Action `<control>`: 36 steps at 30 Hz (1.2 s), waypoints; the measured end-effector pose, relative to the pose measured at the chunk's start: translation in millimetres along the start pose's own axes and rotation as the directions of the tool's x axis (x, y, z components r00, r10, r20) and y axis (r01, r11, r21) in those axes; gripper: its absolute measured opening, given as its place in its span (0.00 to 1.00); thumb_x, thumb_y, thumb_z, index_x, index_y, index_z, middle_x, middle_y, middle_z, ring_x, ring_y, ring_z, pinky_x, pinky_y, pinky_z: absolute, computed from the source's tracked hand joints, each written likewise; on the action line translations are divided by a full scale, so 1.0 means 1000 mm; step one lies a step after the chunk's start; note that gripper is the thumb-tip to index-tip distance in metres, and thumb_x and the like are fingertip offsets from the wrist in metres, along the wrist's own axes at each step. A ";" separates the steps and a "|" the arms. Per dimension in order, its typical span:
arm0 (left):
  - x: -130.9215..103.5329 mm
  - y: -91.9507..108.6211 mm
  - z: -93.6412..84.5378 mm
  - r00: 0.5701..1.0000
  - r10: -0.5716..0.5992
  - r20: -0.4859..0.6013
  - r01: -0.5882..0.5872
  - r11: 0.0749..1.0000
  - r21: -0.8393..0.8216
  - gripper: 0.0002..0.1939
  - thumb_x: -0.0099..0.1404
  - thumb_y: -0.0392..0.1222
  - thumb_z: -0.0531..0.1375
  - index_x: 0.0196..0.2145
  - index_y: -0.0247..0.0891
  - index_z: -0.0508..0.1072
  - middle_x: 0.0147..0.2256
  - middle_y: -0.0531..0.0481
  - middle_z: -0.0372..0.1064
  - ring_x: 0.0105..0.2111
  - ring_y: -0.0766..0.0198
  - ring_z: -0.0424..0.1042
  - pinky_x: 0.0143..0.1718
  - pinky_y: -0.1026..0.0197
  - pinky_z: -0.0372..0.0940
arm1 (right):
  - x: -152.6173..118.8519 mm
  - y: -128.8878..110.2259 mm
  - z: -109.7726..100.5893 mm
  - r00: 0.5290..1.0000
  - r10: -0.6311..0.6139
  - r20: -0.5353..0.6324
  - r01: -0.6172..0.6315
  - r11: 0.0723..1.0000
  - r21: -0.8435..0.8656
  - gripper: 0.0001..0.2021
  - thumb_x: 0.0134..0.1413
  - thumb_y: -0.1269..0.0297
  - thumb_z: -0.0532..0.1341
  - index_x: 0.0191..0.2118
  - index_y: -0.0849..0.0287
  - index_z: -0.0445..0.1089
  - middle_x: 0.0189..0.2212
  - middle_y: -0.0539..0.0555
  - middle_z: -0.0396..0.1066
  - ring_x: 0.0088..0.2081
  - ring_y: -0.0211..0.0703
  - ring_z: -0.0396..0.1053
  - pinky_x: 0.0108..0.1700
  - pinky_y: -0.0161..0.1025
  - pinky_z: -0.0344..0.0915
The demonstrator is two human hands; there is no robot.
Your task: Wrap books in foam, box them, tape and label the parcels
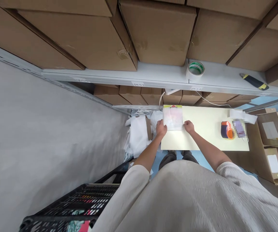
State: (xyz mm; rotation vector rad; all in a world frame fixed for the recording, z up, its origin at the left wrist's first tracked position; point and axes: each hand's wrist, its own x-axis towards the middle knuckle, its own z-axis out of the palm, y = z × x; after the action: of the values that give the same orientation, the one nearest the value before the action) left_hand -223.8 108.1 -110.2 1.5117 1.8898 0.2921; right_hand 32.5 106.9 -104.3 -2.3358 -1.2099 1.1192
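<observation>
- Head view: flat clear-wrapped packet, yellow strip on top edge, at the left end of the pale yellow table.
- Left hand: fingers bent at packet's left edge; can't tell if pinching or only touching.
- Right hand: fingers curled nearly closed by right edge; can't tell whether it has hold.
- Orange tape dispenser on table, right; pixelated item just beside it.
- Shelf above: tape roll, yellow-black cutter.
</observation>
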 end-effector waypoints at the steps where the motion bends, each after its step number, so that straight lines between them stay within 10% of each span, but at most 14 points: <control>1: -0.001 -0.001 -0.001 1.000 0.006 -0.017 -0.006 1.000 -0.020 0.29 0.72 0.35 0.61 0.69 0.38 0.67 0.65 0.34 0.68 0.66 0.44 0.70 0.69 0.47 0.65 | 0.000 0.003 -0.002 1.000 -0.007 -0.005 0.007 1.000 0.004 0.13 0.57 0.68 0.62 0.47 0.54 0.78 0.45 0.55 0.83 0.48 0.50 0.78 0.54 0.43 0.73; 23: -0.070 0.001 0.001 0.980 0.130 -0.152 -0.152 0.979 -0.139 0.26 0.69 0.31 0.59 0.63 0.40 0.74 0.62 0.36 0.71 0.66 0.45 0.72 0.71 0.45 0.66 | -0.036 0.035 -0.037 0.984 -0.141 0.108 0.132 0.987 0.088 0.13 0.55 0.68 0.62 0.45 0.56 0.80 0.45 0.56 0.82 0.43 0.47 0.79 0.48 0.42 0.75; 36: -0.205 0.020 0.050 0.934 -0.056 -0.353 -0.035 0.969 -0.246 0.28 0.67 0.30 0.58 0.63 0.42 0.73 0.62 0.39 0.70 0.62 0.50 0.74 0.70 0.45 0.68 | -0.070 0.060 -0.057 0.849 -0.423 0.318 0.432 0.901 0.044 0.12 0.56 0.68 0.61 0.43 0.55 0.80 0.43 0.54 0.83 0.43 0.45 0.78 0.53 0.43 0.75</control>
State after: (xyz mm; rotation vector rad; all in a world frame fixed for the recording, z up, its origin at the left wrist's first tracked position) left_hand -159.4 -87.6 -59.8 1.3434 2.0442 0.8178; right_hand 84.4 20.7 -63.9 -1.7998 -1.7632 1.3457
